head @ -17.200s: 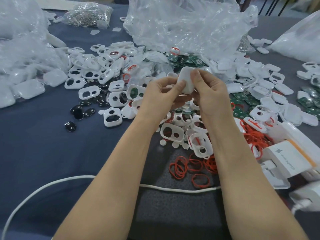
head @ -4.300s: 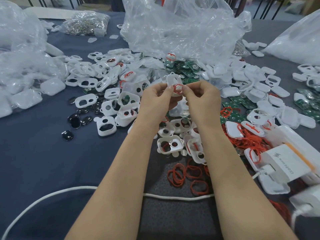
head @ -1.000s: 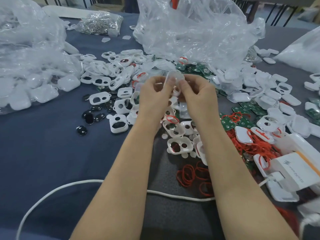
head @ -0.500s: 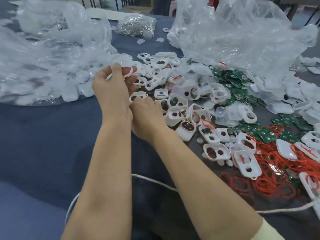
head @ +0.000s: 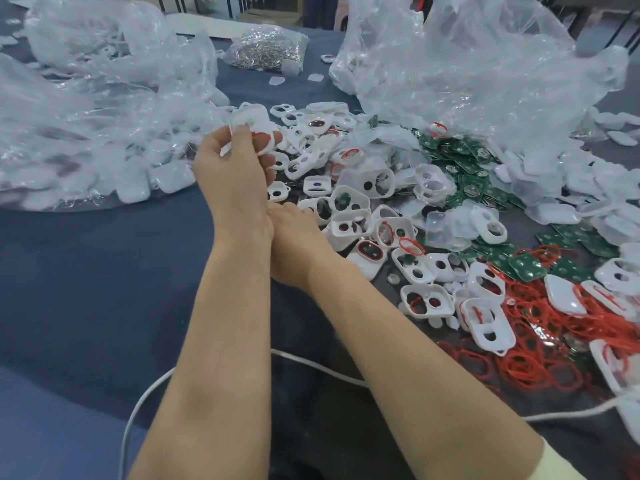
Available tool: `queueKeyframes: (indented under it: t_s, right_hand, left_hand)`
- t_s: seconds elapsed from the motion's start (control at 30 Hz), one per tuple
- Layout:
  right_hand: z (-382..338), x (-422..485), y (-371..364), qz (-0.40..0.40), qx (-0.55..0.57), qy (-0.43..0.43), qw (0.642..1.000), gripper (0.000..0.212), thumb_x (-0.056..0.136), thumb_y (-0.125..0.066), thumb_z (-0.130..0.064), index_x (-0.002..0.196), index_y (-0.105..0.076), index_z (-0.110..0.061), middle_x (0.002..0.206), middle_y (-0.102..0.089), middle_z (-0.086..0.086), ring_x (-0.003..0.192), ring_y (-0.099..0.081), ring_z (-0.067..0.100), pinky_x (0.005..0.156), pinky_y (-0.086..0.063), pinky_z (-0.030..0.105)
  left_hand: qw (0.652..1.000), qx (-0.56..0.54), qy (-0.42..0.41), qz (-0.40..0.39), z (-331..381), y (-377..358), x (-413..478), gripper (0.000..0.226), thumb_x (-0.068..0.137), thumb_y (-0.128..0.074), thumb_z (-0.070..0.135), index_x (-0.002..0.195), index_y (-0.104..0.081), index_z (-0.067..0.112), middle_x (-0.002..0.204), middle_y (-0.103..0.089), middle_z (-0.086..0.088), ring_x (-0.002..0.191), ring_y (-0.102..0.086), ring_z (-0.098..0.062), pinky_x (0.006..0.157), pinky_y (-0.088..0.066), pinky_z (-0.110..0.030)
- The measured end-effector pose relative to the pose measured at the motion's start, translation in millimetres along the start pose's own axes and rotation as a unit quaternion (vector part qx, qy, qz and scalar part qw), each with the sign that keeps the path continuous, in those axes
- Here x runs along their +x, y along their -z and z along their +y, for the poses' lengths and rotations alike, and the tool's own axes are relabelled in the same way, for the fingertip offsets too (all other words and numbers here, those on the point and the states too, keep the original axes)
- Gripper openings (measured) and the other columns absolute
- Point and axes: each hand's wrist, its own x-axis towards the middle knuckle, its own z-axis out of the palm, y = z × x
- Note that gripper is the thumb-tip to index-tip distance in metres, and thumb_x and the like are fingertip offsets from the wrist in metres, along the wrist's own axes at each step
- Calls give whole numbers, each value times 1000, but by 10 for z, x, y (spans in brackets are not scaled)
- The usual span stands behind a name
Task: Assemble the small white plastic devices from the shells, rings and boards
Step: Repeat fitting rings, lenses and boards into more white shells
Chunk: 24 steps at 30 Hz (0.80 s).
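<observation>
My left hand (head: 232, 174) is raised over the left side of the table and pinches a white shell (head: 251, 124) with a red ring showing in it, close to the crumpled clear bag (head: 86, 116) of finished white pieces. My right hand (head: 298, 247) is low, just behind my left wrist, at the near edge of the pile of white shells (head: 363, 202). Its fingers are hidden, so what it touches is unclear. Loose red rings (head: 540, 341) lie at the right, and green boards (head: 467, 161) lie further back.
A big clear bag (head: 467, 64) stands at the back right, and a small bag of metal parts (head: 266, 46) at the back middle. Clear covers (head: 554, 213) are scattered at the right. A white cable (head: 311, 362) crosses the dark blue cloth (head: 104, 271) under my forearms.
Both hands held the shell together a second ago. My left hand has since carried it left and up toward the bag, while my right hand let go and dropped beside the pile.
</observation>
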Motion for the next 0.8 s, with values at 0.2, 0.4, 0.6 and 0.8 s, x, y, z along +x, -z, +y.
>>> queueKeyframes:
  t_s: [0.2,0.4,0.6,0.8]
  right_hand:
    - [340,-157,366,137,321,-123,929,11,90,-59,-9,100,-62,-12,89,-67,4,78,-59,19,71,-45,27]
    - [1060,-701,720,291,604,-192,717,15,90,-58,4,85,-62,-10,75,-71,2,67,-70,14,67,-57,23]
    - [1326,-948,597,383,505,-232,737,17,88,-65,-7,80,-65,-22,72,-66,-6,66,-60,6,63,-50,18]
    - [1397,-972,536,398,381,-236,801,13,87,-65,-10,83,-65,-22,81,-69,-4,75,-64,6,75,-53,22]
  left_hand:
    - [999,3,-3,-39,-19,-153,-99,5,96,-49,12,96,-54,11,71,-69,3,48,-55,-2,45,-41,-16]
    - [975,40,63,-208,-284,-545,-428,5,100,-48,14,102,-53,14,78,-69,1,58,-67,-6,58,-55,-19]
    - [949,46,101,-294,-565,-849,-698,16,103,-42,11,112,-55,8,87,-67,-4,62,-69,-6,65,-57,-20]
    - [935,68,95,-335,-697,-869,-765,21,103,-43,11,119,-56,7,93,-70,-2,75,-72,-10,72,-57,-22]
